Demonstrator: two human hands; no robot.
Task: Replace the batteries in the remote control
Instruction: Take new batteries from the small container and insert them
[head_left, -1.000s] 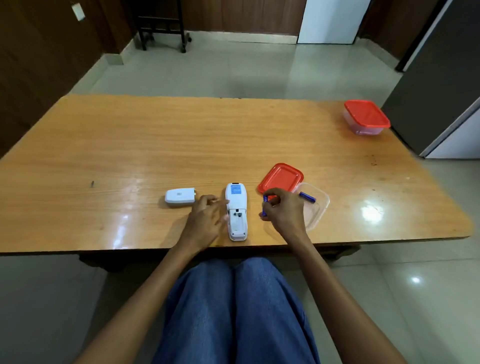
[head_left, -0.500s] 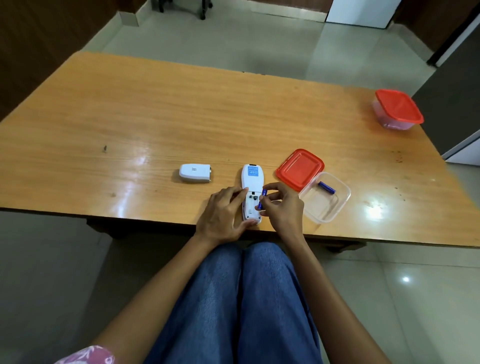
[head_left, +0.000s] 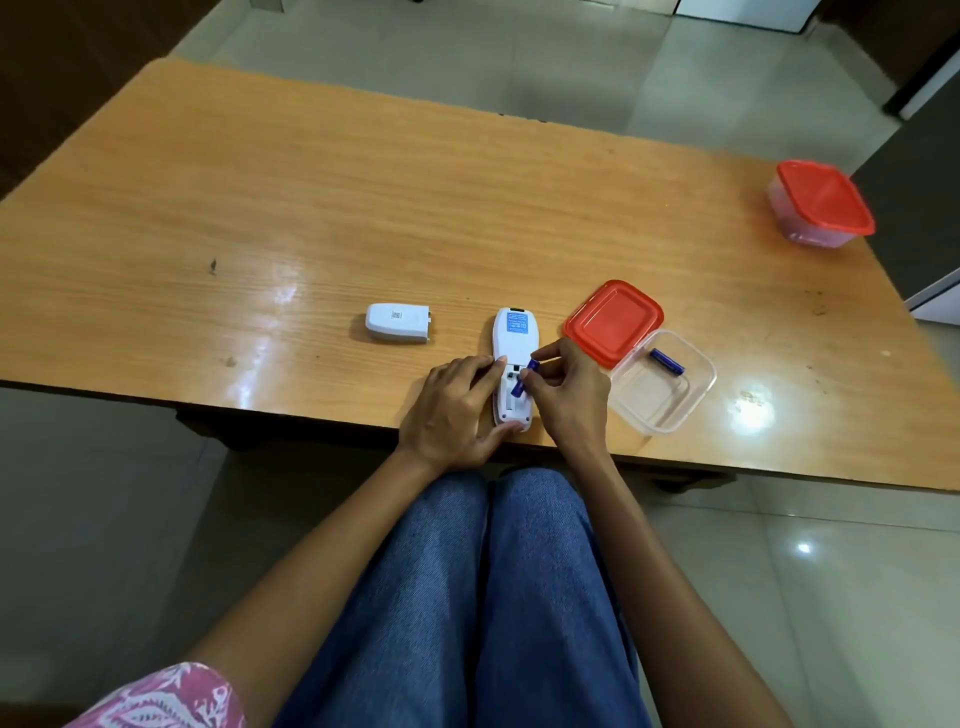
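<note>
A white remote control (head_left: 511, 338) lies face down near the table's front edge, its battery bay open. My left hand (head_left: 452, 410) grips the remote's lower left side and holds it flat. My right hand (head_left: 569, 397) pinches a blue battery (head_left: 522, 382), tilted over the open bay. The remote's white battery cover (head_left: 397, 323) lies apart to the left. A second blue battery (head_left: 666, 361) rests in a clear open container (head_left: 675, 410) to the right.
A red lid (head_left: 615, 320) lies against the open container. A closed clear container with a red lid (head_left: 821, 203) stands at the far right of the wooden table (head_left: 311, 208). My knees in blue jeans are just below the front edge.
My right hand carried the blue battery from beside the container to the remote's open bay. My left hand closed on the remote's side. The camera tilted down.
</note>
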